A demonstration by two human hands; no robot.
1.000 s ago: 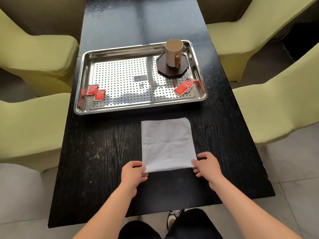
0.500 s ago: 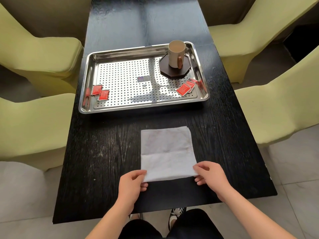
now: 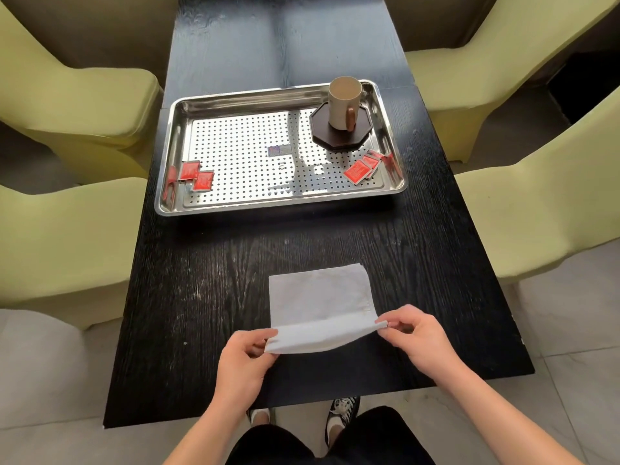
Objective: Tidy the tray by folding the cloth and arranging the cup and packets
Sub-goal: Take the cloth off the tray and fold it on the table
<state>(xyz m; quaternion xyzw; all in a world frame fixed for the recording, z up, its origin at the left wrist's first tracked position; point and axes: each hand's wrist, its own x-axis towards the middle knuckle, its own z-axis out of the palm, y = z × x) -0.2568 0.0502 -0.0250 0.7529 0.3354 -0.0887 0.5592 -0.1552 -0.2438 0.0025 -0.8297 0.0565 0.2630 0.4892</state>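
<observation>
A white cloth [image 3: 320, 298], folded into a rectangle, lies on the black table near me. My left hand [image 3: 246, 359] pinches its near left corner and my right hand [image 3: 414, 335] pinches its near right corner; the near edge is lifted and curls over the rest. Beyond it sits a perforated steel tray [image 3: 235, 105]. In the tray's far right corner a beige cup [image 3: 344, 102] with a wooden handle stands on a dark octagonal coaster [image 3: 322, 135]. Red packets lie at the tray's near left [image 3: 196, 176] and near right [image 3: 364, 166].
Pale green chairs flank the black table [image 3: 208, 280] on the left [image 3: 63, 95] and on the right [image 3: 536, 203]. A small label [image 3: 280, 151] is stuck at the tray's middle. My shoes and dark trousers show below the table's near edge.
Both hands have raised the cloth's near edge off the table and carried it forward over the cloth. The tray and its contents have not moved.
</observation>
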